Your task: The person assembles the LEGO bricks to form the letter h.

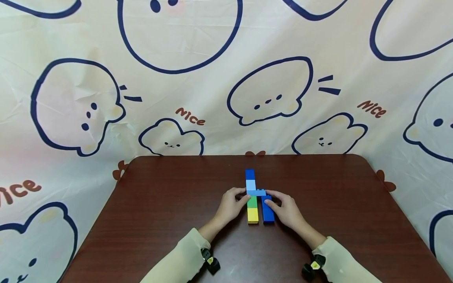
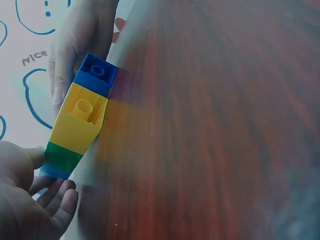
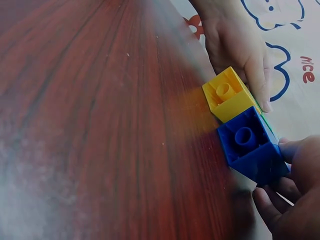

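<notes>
A joined assembly of toy building blocks lies on the table. Its long column runs from a dark blue block [image 1: 249, 174] through a light blue block [image 1: 250, 184] and a green block [image 1: 252, 202] to a yellow block [image 1: 253, 216]. Crossing to the right is a light blue brick [image 1: 260, 192] with studs, and a dark blue leg [image 1: 268, 210] extends from it toward the person. My left hand [image 1: 229, 206] pinches the column around the green block. On the other side, my right hand [image 1: 287, 211] grips the dark blue leg's upper end. Hollow undersides of the yellow block [image 2: 80, 115] and blue leg [image 3: 247, 137] face the wrist cameras.
The brown table [image 1: 170, 196] has rounded far corners and reaches back to a pale cloth [image 1: 212, 94] printed with cartoon outlines. A dark strapped device [image 1: 211, 261] sits on the left wrist and another device [image 1: 313, 267] on the right.
</notes>
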### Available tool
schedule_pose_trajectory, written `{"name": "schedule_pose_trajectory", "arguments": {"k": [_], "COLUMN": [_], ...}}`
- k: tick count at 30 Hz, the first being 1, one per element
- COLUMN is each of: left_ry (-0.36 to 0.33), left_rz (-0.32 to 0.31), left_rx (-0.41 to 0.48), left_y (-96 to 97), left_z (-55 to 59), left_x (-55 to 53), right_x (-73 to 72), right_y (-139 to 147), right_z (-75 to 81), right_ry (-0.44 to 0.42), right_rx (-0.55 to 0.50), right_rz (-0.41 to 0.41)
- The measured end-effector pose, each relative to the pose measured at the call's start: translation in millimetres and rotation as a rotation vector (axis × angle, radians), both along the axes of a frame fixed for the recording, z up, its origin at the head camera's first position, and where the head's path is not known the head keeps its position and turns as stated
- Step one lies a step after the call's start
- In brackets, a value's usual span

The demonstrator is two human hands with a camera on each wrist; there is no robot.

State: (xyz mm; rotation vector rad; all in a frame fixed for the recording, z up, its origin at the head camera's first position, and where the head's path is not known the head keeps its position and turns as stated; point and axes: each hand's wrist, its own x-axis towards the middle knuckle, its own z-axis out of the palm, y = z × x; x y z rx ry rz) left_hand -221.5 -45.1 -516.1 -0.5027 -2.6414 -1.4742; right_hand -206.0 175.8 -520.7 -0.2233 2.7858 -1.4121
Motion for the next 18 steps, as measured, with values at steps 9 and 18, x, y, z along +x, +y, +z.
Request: {"name": "schedule_pose_trajectory", "arguments": {"k": [9, 18], "left_ry": [-0.033, -0.105], "left_rz": [0.018, 0.031], "left_rx": [0.033, 0.033], "left_y": [-0.1, 0.5], "left_z": [0.3, 3.3], "left_x": [-4.9, -12.3], "right_x": [-6.9, -12.6], "right_y": [-2.2, -4.7], "right_z": [-4.2, -4.3], "right_ry": [0.035, 0.068], "right_rx": [0.002, 0.021], "right_rz": [0.005, 0.005]}}
